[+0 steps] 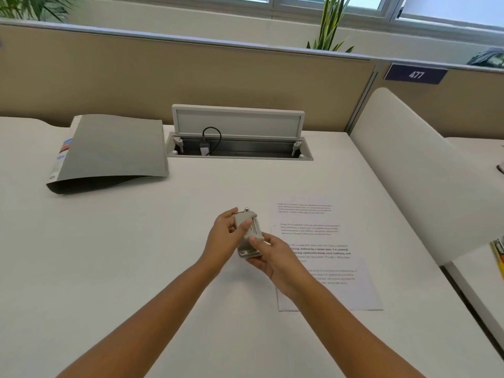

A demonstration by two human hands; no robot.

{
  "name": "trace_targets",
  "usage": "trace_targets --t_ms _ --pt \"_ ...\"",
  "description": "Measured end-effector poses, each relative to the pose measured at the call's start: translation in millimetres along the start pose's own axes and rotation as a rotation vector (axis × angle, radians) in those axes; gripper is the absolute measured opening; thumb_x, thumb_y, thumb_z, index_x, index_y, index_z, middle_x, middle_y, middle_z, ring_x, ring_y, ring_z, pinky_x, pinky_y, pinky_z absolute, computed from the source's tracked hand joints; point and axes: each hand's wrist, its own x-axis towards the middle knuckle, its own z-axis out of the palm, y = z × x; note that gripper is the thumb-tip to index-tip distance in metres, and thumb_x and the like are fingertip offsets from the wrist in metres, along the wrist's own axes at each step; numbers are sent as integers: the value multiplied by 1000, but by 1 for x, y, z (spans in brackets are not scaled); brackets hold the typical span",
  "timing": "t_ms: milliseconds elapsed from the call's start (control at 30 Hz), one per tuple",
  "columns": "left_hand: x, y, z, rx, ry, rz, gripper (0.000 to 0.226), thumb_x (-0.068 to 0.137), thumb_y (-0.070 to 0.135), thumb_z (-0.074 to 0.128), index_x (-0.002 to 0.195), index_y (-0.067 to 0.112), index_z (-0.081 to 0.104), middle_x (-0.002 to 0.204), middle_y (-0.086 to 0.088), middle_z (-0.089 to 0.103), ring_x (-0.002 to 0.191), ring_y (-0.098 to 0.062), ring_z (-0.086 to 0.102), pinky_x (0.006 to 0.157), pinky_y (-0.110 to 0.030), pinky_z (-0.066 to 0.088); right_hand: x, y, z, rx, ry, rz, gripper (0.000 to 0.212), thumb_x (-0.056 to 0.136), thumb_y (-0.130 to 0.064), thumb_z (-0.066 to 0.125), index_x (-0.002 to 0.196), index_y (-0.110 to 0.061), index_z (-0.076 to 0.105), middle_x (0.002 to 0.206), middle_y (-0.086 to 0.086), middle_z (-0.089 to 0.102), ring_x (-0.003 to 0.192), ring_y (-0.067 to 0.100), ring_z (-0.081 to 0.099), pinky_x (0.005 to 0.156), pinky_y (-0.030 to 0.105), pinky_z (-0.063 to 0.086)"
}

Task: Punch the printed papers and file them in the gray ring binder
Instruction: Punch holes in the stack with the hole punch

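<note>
Left hand (225, 236) and right hand (275, 259) both grip the hole punch (249, 236) beside printed papers (327, 257); partition sign (416, 74) reads "477".

The desk (136, 255) has a smooth, matt off-white top that looks like laminate. The printed papers (327, 268) are thin, matt white sheets with dark print. The hole punch (249, 236), held in both hands, looks like pale grey plastic or painted metal with a dull sheen, and carries a small shiny metal knob at its far end. The gray ring binder (114, 148) has a matt, smooth cover that bends like flexible plastic. The cable hatch (237, 118) looks like matt painted metal. The partition (191, 77) looks like beige cloth, edged with a metal rail.
</note>
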Motion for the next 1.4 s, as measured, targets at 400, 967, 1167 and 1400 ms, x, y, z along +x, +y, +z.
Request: trace_targets --t_ms 400,967,1167,1400 --pt "29 -69 -3 878 -103 151 105 61 88 5 141 26 32 154 11 21 144 -12 9 115 -28 4 105 -109 -152 138 343 -120 33 89 -14 59 117 2 51 97 10 61 85 17 60 73 25 55" --pt "27 -81 3 1108 -24 213 67 90 62 13 135 22 43 148 5 37 139 -13 21 112 -28 9 253 -164 -229 -178 685 -162 41 77 -30 73 99 -4 51 105 11 58 75 15 62 70 29 58" --pt "27 -82 3 1097 -13 231 64 90 61 15 134 23 44 147 6 38 139 -15 26 113 -31 12 243 -165 -225 -766 842 -141 43 80 -53 56 78 -10 60 92 12 60 113 28 54 81 32 42" --pt "7 -77 13 1091 -127 429 52 98 38 20 123 11 57 131 -2 57 130 -18 33 107 -35 24 120 -96 -207 -1200 732 -160 65 87 -37 59 138 -4 36 136 25 37 128 40 30 103 43 30"
